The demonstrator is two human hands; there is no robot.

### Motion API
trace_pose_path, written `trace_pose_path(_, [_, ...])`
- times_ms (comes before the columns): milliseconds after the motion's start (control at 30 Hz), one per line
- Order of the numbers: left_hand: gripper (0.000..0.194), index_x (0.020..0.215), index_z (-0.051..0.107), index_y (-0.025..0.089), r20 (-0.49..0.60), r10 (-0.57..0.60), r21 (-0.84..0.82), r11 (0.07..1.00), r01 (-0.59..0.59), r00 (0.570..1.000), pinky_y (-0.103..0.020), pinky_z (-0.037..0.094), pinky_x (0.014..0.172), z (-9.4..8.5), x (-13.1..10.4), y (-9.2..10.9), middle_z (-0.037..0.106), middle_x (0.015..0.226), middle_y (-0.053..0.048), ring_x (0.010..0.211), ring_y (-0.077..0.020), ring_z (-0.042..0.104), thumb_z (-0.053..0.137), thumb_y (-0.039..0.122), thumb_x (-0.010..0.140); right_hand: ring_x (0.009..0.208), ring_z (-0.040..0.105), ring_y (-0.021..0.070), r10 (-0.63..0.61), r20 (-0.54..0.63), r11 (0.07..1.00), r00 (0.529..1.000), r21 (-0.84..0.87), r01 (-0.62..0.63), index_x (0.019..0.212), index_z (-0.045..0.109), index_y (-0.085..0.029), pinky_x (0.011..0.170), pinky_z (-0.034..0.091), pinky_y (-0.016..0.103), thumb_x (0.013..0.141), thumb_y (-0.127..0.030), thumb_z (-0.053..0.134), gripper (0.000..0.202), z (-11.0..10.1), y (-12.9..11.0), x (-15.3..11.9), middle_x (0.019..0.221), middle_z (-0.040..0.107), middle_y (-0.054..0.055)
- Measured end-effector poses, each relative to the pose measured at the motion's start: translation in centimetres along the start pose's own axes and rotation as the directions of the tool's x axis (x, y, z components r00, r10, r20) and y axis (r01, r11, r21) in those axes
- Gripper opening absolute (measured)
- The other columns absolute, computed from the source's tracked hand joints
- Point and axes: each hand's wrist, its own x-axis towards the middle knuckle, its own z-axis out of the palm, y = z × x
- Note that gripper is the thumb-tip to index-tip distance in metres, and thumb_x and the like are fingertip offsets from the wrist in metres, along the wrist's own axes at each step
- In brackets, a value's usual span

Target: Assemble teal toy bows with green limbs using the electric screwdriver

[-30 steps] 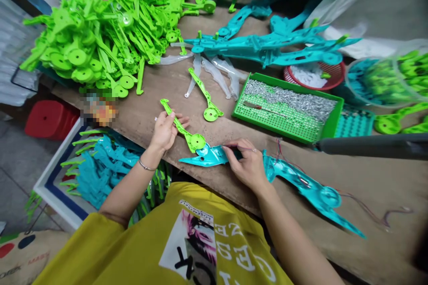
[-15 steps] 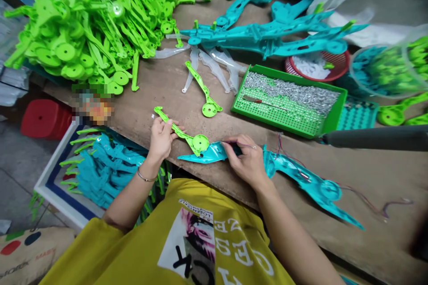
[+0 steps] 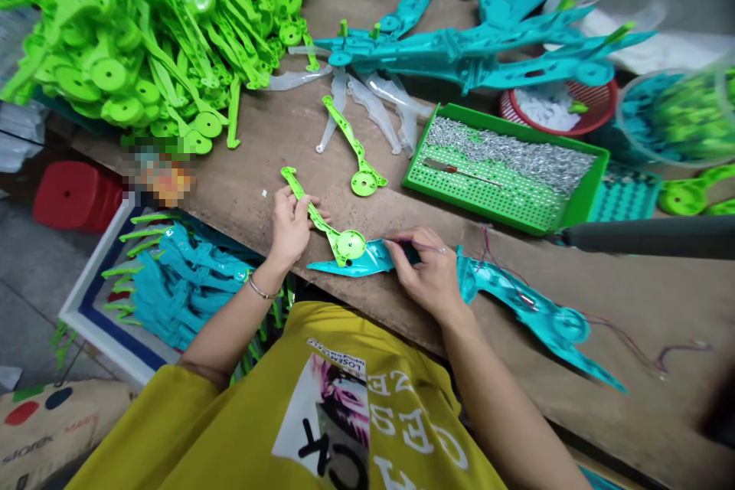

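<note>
My left hand (image 3: 292, 223) is closed around a bright green plastic arm (image 3: 321, 223) with a round disc at its lower end. That disc hangs over the pointed left end of a long teal plastic shell (image 3: 511, 295), which lies along the table's near edge. Over the shell's left half rests my right hand (image 3: 428, 268), with thumb and forefinger pinched on a thin reddish wire (image 3: 432, 248). Its fingers hide part of the shell and the wire's end. More wire trails rightward over the shell onto the table.
A second green arm (image 3: 356, 153) and clear plastic pieces (image 3: 373, 111) lie ahead. A green perforated tray (image 3: 488, 203) holds small silvery parts and a screwdriver (image 3: 459, 171). Green parts (image 3: 172, 46) pile up at left. Teal assemblies fill a box (image 3: 92, 298) below left. A grey bar (image 3: 648, 235) juts in from the right.
My left hand has shifted slightly right and away from me, tilting the green arm a little steeper. My right hand stays at the shell. The whole view has shifted slightly.
</note>
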Motion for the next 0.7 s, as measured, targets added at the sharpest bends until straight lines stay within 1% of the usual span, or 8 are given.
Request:
trace_pose_path(133, [0.025,0.107,0.039,0.024,-0.010,0.059,0.045,0.997,-0.059,0.998,-0.025,0.060,0.062,-0.1,0.2,-0.1,0.065,0.085,0.004,0.056,-0.0097,0.067,0.058,0.029,0.092,0.074,0.065,0.0205,-0.009,-0.002,1.000,1.000,0.002,0.009,0.086,0.063,-0.022,0.071,0.052,0.036,0.092,-0.028,0.058,0.011,-0.1,-0.1,0.1,0.078,0.069,0.005])
trace_pose_path(267, [0.023,0.109,0.040,0.024,-0.010,0.123,0.131,0.984,-0.121,0.992,-0.022,0.054,0.055,0.1,-0.4,-0.2,0.064,0.085,0.004,0.053,-0.0091,0.064,0.056,0.030,0.093,0.073,0.064,0.0207,0.005,0.009,1.000,1.000,0.001,-0.005,0.085,0.063,-0.022,0.071,0.052,0.036,0.092,-0.029,0.058,0.011,-0.1,-0.1,0.1,0.078,0.069,0.005])
trace_pose_path(400, [0.019,0.109,0.041,0.024,0.011,0.181,0.202,0.963,-0.180,0.983,-0.022,0.052,0.055,0.7,-0.8,-0.3,0.064,0.085,0.003,0.052,-0.0088,0.062,0.053,0.029,0.095,0.075,0.064,0.0207,-0.002,-0.001,1.000,1.000,0.002,0.002,0.085,0.063,-0.022,0.072,0.051,0.036,0.092,-0.028,0.058,0.011,0.0,0.0,0.1,0.078,0.069,0.005])
trace_pose_path(500, [0.017,0.108,0.041,0.024,-0.021,0.220,0.235,0.949,-0.209,0.975,-0.022,0.050,0.054,0.6,-0.4,-0.4,0.063,0.083,0.004,0.051,-0.0079,0.061,0.051,0.028,0.096,0.076,0.064,0.0206,-0.017,-0.001,1.000,1.000,-0.003,0.017,0.087,0.064,-0.021,0.073,0.051,0.036,0.093,-0.027,0.058,0.010,0.0,0.1,-0.1,0.079,0.069,0.006])
trace_pose_path(600, [0.017,0.108,0.042,0.023,-0.052,0.244,0.292,0.931,-0.219,0.968,-0.022,0.052,0.057,0.1,0.0,-0.6,0.064,0.081,0.004,0.057,-0.0091,0.064,0.052,0.028,0.096,0.076,0.064,0.0202,-0.027,0.001,1.000,1.000,-0.010,0.027,0.087,0.063,-0.020,0.073,0.051,0.035,0.093,-0.027,0.058,0.010,0.0,0.2,-0.1,0.080,0.069,0.006])
trace_pose_path(700, [0.019,0.109,0.043,0.022,-0.048,0.257,0.353,0.908,-0.224,0.965,-0.023,0.054,0.062,-0.4,-0.1,-0.9,0.066,0.080,0.002,0.068,-0.0115,0.067,0.054,0.029,0.095,0.074,0.064,0.0198,-0.034,-0.011,0.999,0.999,-0.004,0.034,0.087,0.064,-0.021,0.072,0.051,0.035,0.092,-0.026,0.058,0.009,0.0,0.1,-0.1,0.079,0.069,0.005])
